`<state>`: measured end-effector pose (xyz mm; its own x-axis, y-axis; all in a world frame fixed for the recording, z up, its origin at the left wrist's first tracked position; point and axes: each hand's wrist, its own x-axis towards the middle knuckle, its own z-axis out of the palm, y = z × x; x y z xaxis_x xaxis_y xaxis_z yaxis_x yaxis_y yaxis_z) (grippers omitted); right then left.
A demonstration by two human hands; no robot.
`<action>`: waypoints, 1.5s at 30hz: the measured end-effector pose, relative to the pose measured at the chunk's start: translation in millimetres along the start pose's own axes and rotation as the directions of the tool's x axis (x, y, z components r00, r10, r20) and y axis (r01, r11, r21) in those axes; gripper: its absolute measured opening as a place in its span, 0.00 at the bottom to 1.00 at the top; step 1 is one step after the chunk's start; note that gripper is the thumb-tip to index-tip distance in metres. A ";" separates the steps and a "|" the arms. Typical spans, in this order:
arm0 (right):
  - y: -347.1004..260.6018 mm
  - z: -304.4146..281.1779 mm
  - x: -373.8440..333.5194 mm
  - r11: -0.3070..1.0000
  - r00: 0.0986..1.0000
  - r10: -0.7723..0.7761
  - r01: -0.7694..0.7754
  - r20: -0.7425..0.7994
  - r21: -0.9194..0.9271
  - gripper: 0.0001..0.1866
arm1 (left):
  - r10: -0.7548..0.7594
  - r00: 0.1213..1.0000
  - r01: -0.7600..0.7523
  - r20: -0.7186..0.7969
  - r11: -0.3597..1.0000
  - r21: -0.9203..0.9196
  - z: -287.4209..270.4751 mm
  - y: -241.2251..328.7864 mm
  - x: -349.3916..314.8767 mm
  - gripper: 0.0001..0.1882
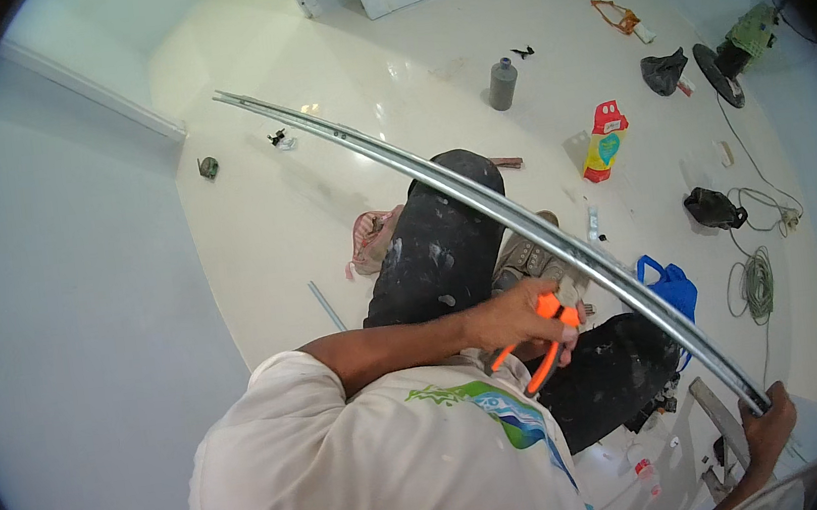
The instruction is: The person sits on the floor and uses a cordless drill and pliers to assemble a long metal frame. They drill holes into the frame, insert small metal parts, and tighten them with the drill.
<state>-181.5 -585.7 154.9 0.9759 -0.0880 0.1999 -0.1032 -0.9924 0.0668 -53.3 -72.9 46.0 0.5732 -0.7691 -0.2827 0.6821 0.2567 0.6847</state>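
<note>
My left hand (pixel 520 318) is closed round a pair of pliers (pixel 557 311) with orange and black handles, which are spread apart. The pliers' jaws are up against or just under a long galvanized metal channel (pixel 524 220); whether they touch it I cannot tell. The channel looks like two or more lengths laid together. It runs slantwise across my legs, from far left to near right. At its near right end, my right hand (pixel 768 424) grips it, with some fingers hidden behind the metal.
On the pale floor stand a grey bottle (pixel 502 84) and a red and yellow packet (pixel 606 142). To the right lie a blue bag (pixel 669 285), a coiled cable (pixel 757 286) and a black bag (pixel 714 209). A fan-like stand (pixel 718 75) is by the right wall.
</note>
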 end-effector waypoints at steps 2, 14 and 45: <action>-56.1 -56.1 28.5 0.993 0.998 0.041 -0.035 0.050 -0.111 0.21 | -0.001 1.000 0.003 0.029 0.998 -0.068 -28.2 32.0 -9.2 0.15; -177.9 -95.5 64.0 0.973 0.995 0.047 -0.025 0.090 -0.230 0.19 | 0.227 0.974 -0.219 -0.011 0.921 -0.322 -84.6 34.1 -24.4 0.14; -232.6 -179.8 167.8 0.998 0.680 0.068 -0.050 0.730 -0.046 0.27 | -0.122 0.975 0.177 0.187 0.930 -0.321 1.3 36.2 -30.5 0.29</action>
<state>-28.4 -354.3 348.6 0.7968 -0.1897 -0.5736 -0.1604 -0.9818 0.1018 -46.7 -40.8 80.3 0.3912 -0.8902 -0.2335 0.8821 0.2904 0.3709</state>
